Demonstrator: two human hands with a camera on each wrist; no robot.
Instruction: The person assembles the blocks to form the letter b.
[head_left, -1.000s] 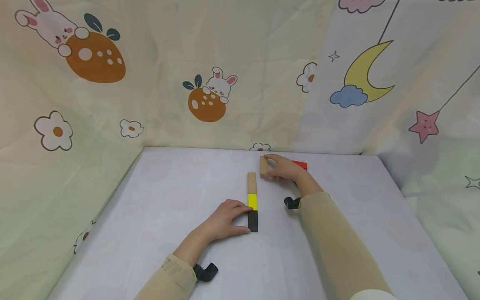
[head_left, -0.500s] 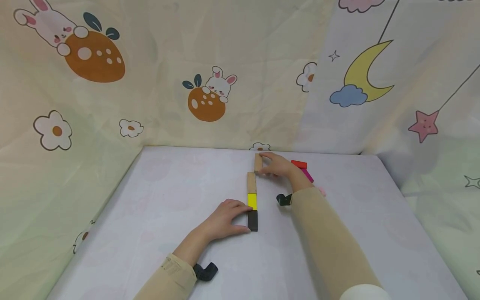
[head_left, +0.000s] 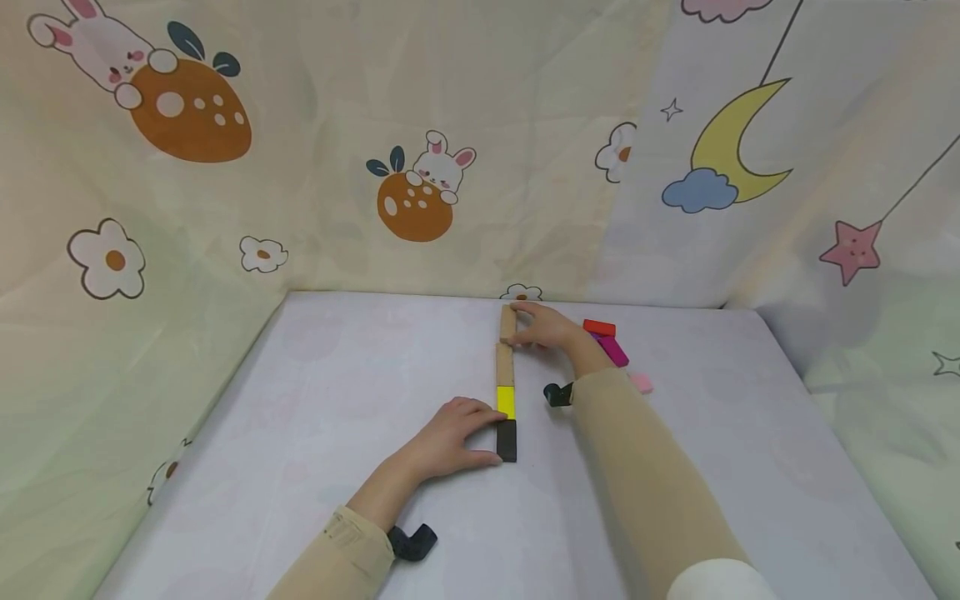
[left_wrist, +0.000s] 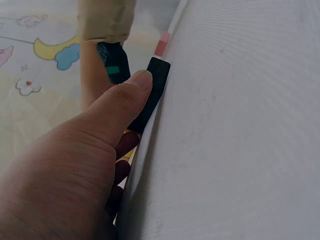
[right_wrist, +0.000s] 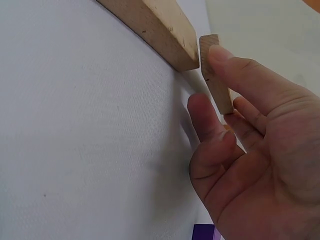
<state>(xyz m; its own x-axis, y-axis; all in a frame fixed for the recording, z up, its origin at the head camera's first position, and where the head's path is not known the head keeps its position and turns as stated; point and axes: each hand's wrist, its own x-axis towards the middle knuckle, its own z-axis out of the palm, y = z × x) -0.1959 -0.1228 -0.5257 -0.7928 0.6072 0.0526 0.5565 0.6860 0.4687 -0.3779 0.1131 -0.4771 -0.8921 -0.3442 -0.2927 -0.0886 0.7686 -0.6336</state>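
Observation:
A straight row of blocks runs away from me on the white table: a black block (head_left: 507,442) nearest, then a yellow block (head_left: 506,402), then a plain wooden block (head_left: 505,365). My left hand (head_left: 450,437) holds the black block between thumb and finger; in the left wrist view the thumb lies on one end of it. At the row's far end my right hand (head_left: 547,327) pinches a second wooden block (head_left: 508,323). In the right wrist view, this held block (right_wrist: 216,75) stands very close to the end of the other wooden block (right_wrist: 155,30).
Right of the right hand lie a red block (head_left: 599,327), a magenta block (head_left: 613,351) and a pink block (head_left: 641,382). A purple block (right_wrist: 202,232) shows at the bottom of the right wrist view. A printed cloth (head_left: 337,167) rises behind the table.
My right hand has carried the wooden block left, to the far end of the row. The magenta and pink blocks have come into sight behind the arm. The left hand stays still.

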